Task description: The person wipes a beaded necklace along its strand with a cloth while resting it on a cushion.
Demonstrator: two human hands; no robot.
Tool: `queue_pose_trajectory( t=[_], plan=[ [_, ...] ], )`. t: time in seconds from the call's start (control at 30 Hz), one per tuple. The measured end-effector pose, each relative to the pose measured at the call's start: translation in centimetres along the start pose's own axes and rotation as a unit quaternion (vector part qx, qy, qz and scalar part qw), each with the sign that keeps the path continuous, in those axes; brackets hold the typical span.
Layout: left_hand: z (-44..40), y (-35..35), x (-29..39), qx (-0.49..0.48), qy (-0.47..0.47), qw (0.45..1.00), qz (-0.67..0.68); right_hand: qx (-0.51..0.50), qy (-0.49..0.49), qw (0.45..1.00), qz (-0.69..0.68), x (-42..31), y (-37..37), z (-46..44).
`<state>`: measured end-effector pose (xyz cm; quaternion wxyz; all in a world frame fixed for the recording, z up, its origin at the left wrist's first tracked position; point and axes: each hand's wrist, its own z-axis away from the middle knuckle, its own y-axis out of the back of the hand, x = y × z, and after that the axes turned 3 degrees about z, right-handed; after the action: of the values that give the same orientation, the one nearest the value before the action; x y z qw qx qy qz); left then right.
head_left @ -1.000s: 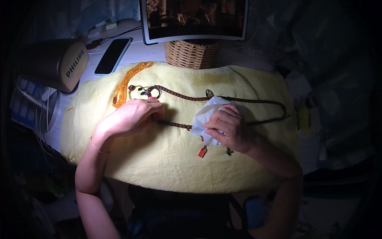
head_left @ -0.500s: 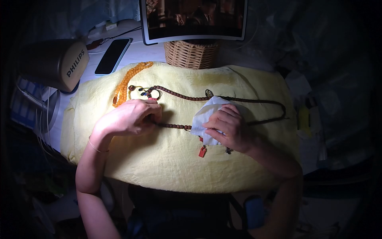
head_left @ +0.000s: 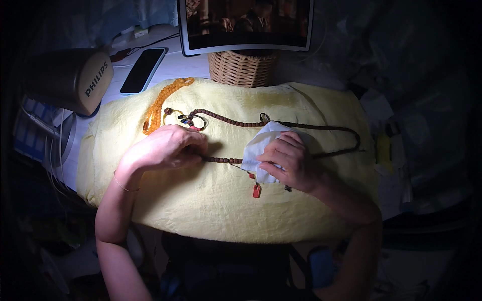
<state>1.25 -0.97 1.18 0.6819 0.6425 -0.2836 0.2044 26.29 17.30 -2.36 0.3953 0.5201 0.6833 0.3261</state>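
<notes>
A long string of dark brown beads (head_left: 228, 120) lies in a loop on a yellow cloth (head_left: 211, 215). My left hand (head_left: 170, 148) is closed at the loop's left end, its fingers curled over the near strand; the fingertips are hidden. My right hand (head_left: 287, 158) pinches a white cloth (head_left: 255, 148) that lies over the near strand and covers part of it. Below the cloth hangs a small red tag pendant (head_left: 256, 191) on a thin cord, with a small dark charm (head_left: 287, 188) to its right. Cords and a black ring sit above my left fingers.
An orange bead string (head_left: 159, 103) lies at the cloth's upper left. Behind stand a wicker basket (head_left: 241, 69), a screen (head_left: 246, 50) and a phone (head_left: 143, 70). A Philips lamp (head_left: 75, 83) is at the left, with cables below it.
My left hand has shifted slightly right along the strand. The red pendant's cord shows more now. My right hand and the white cloth have barely moved.
</notes>
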Motion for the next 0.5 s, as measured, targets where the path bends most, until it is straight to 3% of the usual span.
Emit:
queue_pose_trajectory(
  t=[0.5],
  plan=[
    [0.3,0.3,-0.8,0.030,0.012,0.999,-0.032,-0.001,-0.004,1.000,-0.004,0.0,0.0,0.1]
  ],
)
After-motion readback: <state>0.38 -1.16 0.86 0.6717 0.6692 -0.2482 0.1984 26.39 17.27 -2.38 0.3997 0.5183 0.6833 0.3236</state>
